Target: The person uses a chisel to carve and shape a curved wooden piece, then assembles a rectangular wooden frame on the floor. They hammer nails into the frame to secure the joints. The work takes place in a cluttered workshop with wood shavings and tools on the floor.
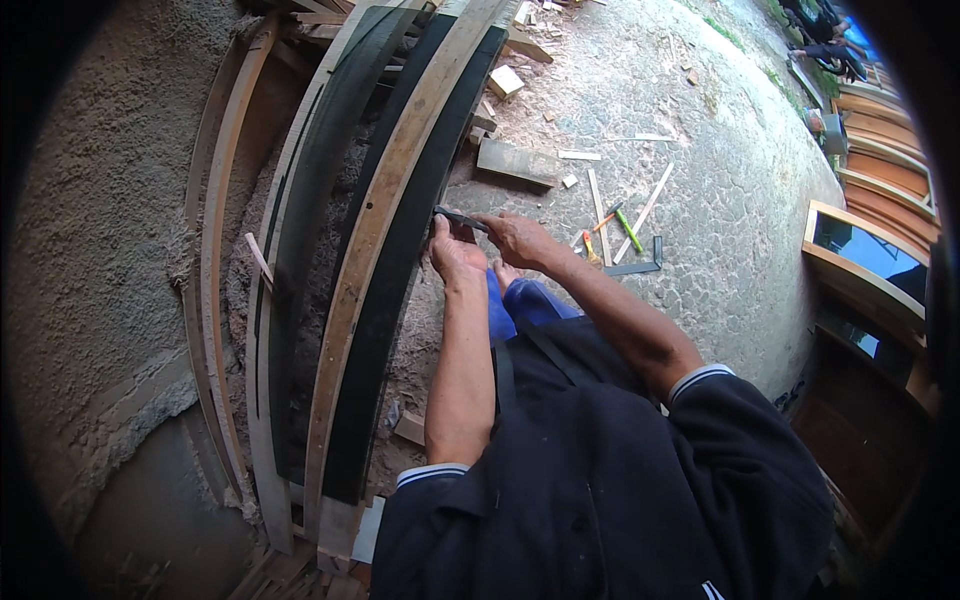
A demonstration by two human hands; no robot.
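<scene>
My right hand (518, 241) is closed around the grip of a dark, narrow tool (462, 217) whose exact kind I cannot make out. The tool points left, its tip at the edge of a long wooden workpiece with a dark face (425, 180). Just below that tip is my left hand (459, 261), thumb up against the edge and fingers bent; what they grip is hidden. Along the top of the workpiece runs a pale brown wooden strip (372, 205).
Behind the workpiece, more long boards (212, 260) lean near a rough wall (110, 230). On the ground at right lie a black L-shaped square (657, 252), a green-handled tool (629, 230) and wood offcuts (517, 163). Wooden frames with glass (868, 255) stand far right.
</scene>
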